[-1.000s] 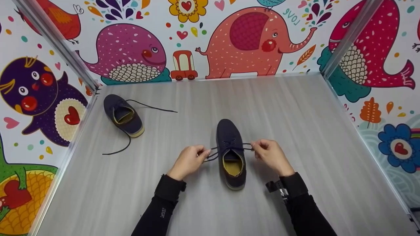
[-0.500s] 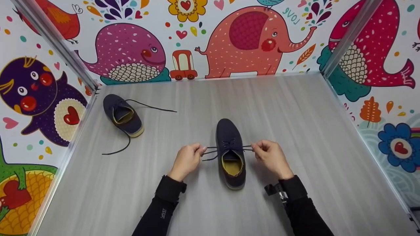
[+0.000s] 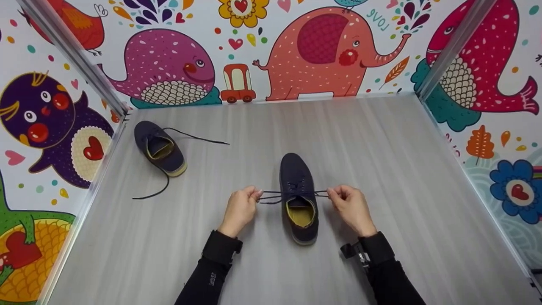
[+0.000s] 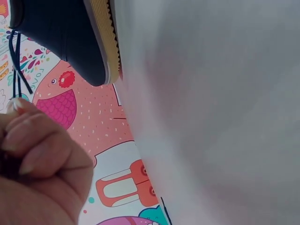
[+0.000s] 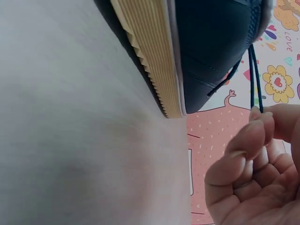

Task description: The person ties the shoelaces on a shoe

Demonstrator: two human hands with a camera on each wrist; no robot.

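A dark navy shoe (image 3: 296, 171) with a yellowish insole stands upright on the surface, toe pointing away from me, between both hands. To its left, my left hand (image 3: 238, 211) pinches the shoelace between thumb and fingertips; two strands run taut to it and a loose end (image 4: 22, 80) hangs beside them in the left wrist view. On the opposite side, my right hand (image 3: 352, 208) pinches a doubled strand of the shoelace (image 5: 256, 79), its other fingers curled beneath. A short lace tip (image 5: 220, 85) lies against the shoe's side there. The laces cross at the shoe's throat.
A matching shoe (image 3: 171, 159) sits at the far left, its untied laces (image 3: 197, 137) trailing on the grey wood-grain surface (image 3: 372, 135). Panels with cartoon animals (image 3: 313, 55) enclose the back and sides, with metal posts (image 3: 80, 63) at the corners.
My left hand has drawn the lace left, away from the shoe, and the strands are straighter and tauter. My right hand has shifted slightly right and toward me. The shoe stays in place.
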